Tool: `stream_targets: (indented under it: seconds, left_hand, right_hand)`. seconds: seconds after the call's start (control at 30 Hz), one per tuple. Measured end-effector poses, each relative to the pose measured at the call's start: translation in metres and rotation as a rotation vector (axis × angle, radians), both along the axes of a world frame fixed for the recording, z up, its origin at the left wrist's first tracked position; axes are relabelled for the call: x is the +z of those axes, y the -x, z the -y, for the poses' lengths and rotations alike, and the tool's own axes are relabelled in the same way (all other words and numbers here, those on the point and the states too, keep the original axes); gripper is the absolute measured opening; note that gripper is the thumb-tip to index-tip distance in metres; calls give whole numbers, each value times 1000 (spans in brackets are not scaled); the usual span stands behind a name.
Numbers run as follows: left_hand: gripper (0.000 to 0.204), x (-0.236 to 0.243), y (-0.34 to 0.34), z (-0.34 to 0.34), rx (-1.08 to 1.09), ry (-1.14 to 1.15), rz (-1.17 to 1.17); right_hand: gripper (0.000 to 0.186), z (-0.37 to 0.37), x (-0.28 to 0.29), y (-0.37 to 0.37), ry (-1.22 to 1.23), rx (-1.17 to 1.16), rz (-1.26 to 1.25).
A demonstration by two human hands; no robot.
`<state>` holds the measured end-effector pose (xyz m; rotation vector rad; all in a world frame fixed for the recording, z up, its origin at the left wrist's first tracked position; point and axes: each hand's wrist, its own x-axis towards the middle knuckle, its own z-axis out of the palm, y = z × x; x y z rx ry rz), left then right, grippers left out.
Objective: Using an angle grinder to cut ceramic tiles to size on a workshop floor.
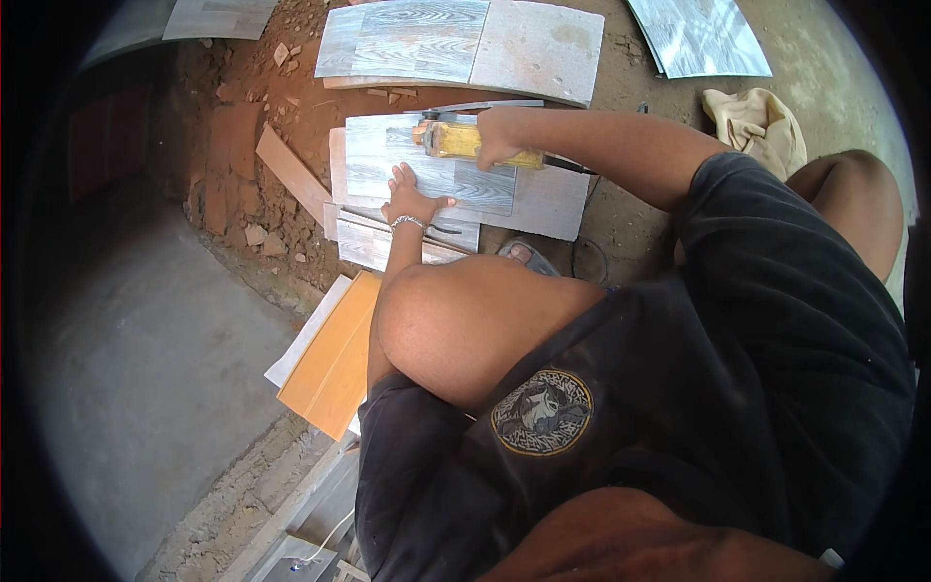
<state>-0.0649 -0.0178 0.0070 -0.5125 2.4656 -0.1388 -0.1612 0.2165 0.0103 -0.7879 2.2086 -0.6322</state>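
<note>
A yellow angle grinder (456,141) lies level over the far edge of a grey wood-patterned tile (373,165), its head toward the left. My right hand (497,136) is wrapped round the grinder's body, and a dark cord trails from its rear end. With fingers spread, my left hand (412,201) presses on the near left part of the same tile. Whether the disc touches the tile is hidden from here. Under that tile, a plain pale tile (548,204) sticks out to the right. A narrow cut tile piece (373,242) lies just nearer than my left hand.
More tiles (417,39) are laid beyond the grinder, and another glossy tile (703,39) lies at the far right. A cream cloth (756,126) is crumpled on the ground. Broken rubble (272,242) and a reddish strip (291,175) are at left. An orange-brown panel (330,354) lies beside my knee.
</note>
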Motion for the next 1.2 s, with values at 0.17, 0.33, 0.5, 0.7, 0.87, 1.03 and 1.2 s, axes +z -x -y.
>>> stream_targets:
  seconds: [0.17,0.33,0.5,0.7,0.87,1.03,1.2]
  left_hand:
    - [140,1,-2,1,-5,-2,0]
    - [140,1,-2,1,-8,14,-1]
    - [140,3,-1,-3,-8,19,14]
    - [141,-3,-2,3,-7,11,-8]
    - [141,-3,-1,1,1,16,-1]
    - [141,-1,-1,-1,10,14,-1]
    - [141,0,-1,-1,5,14,2]
  right_hand:
    - [57,-16,4,-4,-17,11,27]
    - [58,-35,6,-11,-10,0,32]
    - [59,-51,-2,-15,-18,-5,26]
    - [57,-62,0,-19,-14,-15,30]
    - [57,-70,-5,-21,0,-24,55]
    - [58,-76,-4,-24,-7,-32,35]
    - [58,-84,-2,-27,-20,-26,65]
